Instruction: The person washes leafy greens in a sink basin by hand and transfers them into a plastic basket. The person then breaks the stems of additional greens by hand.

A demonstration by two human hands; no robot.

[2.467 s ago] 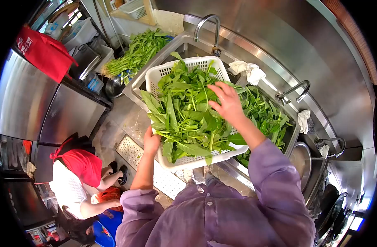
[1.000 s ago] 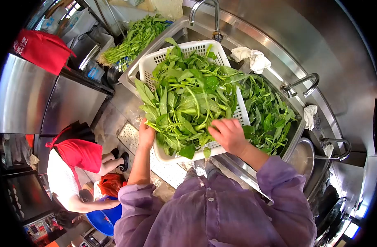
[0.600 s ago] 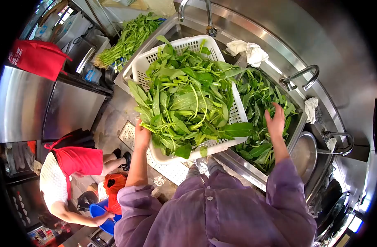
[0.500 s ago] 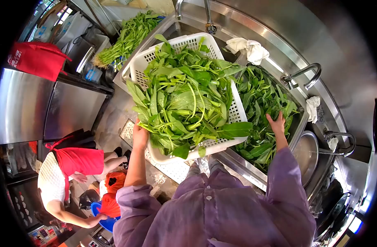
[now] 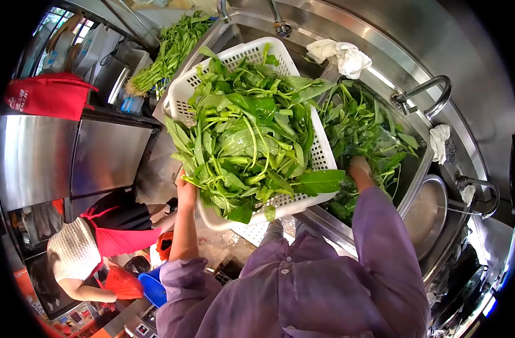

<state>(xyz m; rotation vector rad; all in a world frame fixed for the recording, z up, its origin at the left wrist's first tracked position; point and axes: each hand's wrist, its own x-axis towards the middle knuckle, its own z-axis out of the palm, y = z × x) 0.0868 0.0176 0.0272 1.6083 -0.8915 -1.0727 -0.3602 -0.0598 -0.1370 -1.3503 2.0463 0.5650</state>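
My left hand (image 5: 186, 193) is at the near left side of the white basket (image 5: 324, 147), right where stems poke over the rim. Leaves hide my fingertips, so I can't tell if that grip is really clamped on the plastic or just up against it. The basket's sitting over the left part of the steel sink (image 5: 405, 201), heaped with leafy greens (image 5: 243, 138), a few hanging over the edge. My right hand (image 5: 360, 169) is down in the loose greens (image 5: 356, 121) in the basin just to the right, fingers buried, so no clue if that grip is apart or together. There's a white cloth (image 5: 352, 60) on the divider behind, a tap (image 5: 439, 93) over the far right edge, and a metal bowl (image 5: 429, 217) right of the basin. Another bunch (image 5: 170, 53) lies past the sink's far left corner. Off to my left, a co-worker (image 5: 74, 253) leans by a red bag (image 5: 122, 281) and blue tub (image 5: 153, 287).
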